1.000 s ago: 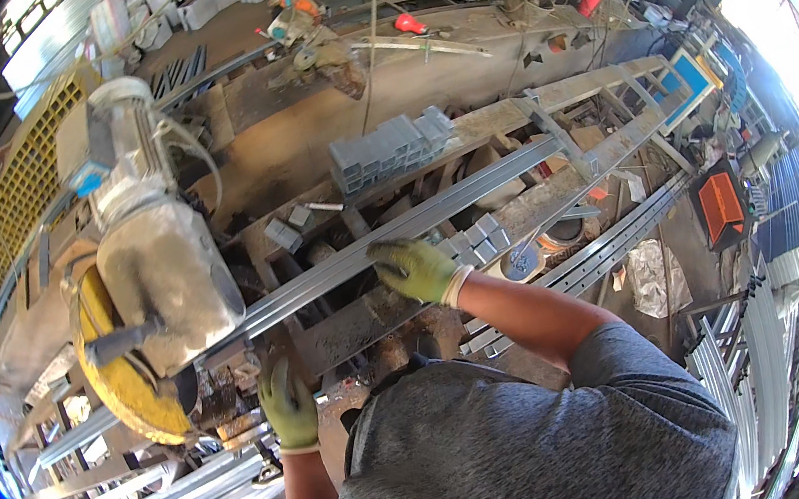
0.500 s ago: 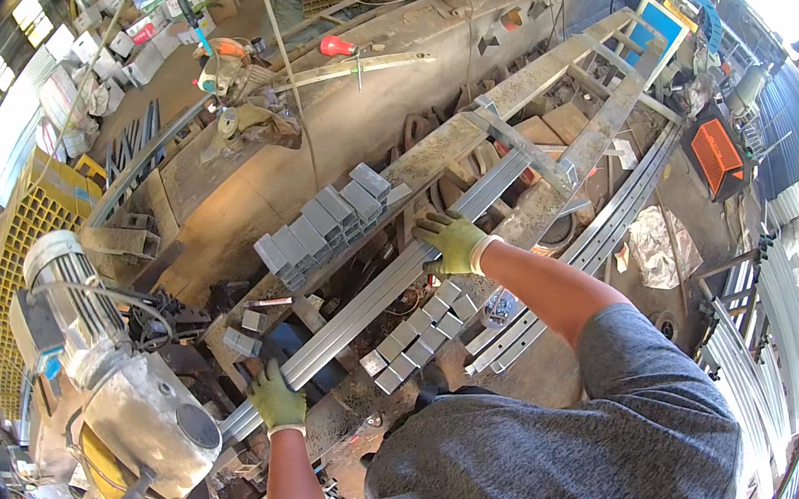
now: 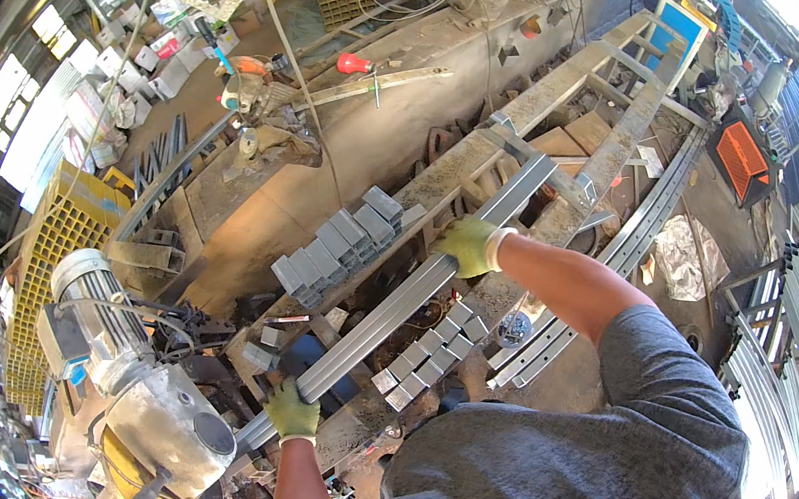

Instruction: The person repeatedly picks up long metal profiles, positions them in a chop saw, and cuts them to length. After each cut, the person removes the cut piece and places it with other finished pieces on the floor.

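Note:
Long grey metal channels (image 3: 384, 319), lying side by side, run diagonally across the bench frame. My left hand (image 3: 292, 412), in a yellow-green glove, grips them at their lower left stretch, close to a cut-off saw (image 3: 166, 427) with a yellow blade guard. Farther up their length my right hand (image 3: 468, 246), gloved alike, is closed over the channels; its fingertips are partly hidden. Short cut channel pieces (image 3: 338, 244) stand in a row beyond the channels. Another group of short pieces (image 3: 431, 354) sits on the near side, between my arms.
A ladder-like steel frame (image 3: 597, 138) supports the work and stretches to the upper right. Perforated strips (image 3: 544, 347) and a small dish of hardware (image 3: 514, 328) lie by my right forearm. An orange-and-black box (image 3: 743, 161) stands at the right. A large beam (image 3: 385, 140) lies behind.
The fingers of my right hand, spread over the channels before, are now curled round them. My left hand keeps its hold. The whole view has shifted slightly.

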A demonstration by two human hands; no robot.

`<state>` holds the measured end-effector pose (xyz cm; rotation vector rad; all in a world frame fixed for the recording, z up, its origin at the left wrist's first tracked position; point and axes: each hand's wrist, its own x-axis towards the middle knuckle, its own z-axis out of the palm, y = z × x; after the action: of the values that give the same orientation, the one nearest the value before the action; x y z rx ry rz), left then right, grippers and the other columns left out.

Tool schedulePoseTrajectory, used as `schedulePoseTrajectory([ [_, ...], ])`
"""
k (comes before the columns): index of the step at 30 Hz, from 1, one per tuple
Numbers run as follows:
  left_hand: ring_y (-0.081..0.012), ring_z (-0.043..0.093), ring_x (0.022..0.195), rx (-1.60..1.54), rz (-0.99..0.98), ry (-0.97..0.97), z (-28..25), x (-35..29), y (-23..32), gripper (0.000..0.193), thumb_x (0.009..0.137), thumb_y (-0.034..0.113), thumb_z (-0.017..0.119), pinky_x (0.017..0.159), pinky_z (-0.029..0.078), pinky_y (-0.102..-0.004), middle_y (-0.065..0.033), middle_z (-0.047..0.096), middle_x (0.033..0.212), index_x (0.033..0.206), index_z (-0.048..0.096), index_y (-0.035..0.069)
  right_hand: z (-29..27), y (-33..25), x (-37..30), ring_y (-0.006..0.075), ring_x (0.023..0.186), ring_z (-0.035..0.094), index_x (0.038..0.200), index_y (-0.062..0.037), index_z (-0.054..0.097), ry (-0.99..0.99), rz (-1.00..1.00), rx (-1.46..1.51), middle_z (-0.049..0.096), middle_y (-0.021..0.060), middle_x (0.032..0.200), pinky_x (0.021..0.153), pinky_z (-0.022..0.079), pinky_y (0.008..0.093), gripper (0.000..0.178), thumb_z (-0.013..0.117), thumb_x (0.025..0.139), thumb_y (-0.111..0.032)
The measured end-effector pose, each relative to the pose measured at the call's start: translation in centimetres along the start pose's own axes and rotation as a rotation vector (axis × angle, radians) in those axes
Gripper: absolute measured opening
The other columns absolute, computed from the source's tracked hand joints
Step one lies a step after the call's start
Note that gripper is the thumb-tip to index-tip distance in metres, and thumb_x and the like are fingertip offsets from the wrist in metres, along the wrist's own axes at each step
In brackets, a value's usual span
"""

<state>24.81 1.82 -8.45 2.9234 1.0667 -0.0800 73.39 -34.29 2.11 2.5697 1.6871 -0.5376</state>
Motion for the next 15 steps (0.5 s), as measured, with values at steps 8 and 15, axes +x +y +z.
schedulePoseTrajectory([
  [8,-0.0474,0.080,0.126,-0.235,0.126,0.295,-3.8,4.0,13.9,0.061,0.082,0.038,0.098,0.110,0.057,-0.0636,-0.0170,0.085,0.134,0.136,0.080,0.016,-8.8,6.1,-11.7,0.0502,0.157,0.069,0.170,-0.0078,0.072,0.816,0.225,-0.051,0.074,0.0253,0.171,0.134,0.055,0.0601,0.077,0.094,0.098,-0.023],
  [15,-0.0490,0.083,0.116,-0.571,0.529,0.392,-13.9,3.9,24.5,0.054,0.081,0.029,0.101,0.102,0.068,-0.0598,-0.0233,0.085,0.123,0.128,0.082,0.008,-2.7,-4.2,-21.7,0.0286,0.158,0.067,0.187,-0.0003,0.051,1.344,0.082,1.552,0.071,0.0169,0.173,0.132,0.057,0.0448,0.089,0.095,0.114,-0.028],
])
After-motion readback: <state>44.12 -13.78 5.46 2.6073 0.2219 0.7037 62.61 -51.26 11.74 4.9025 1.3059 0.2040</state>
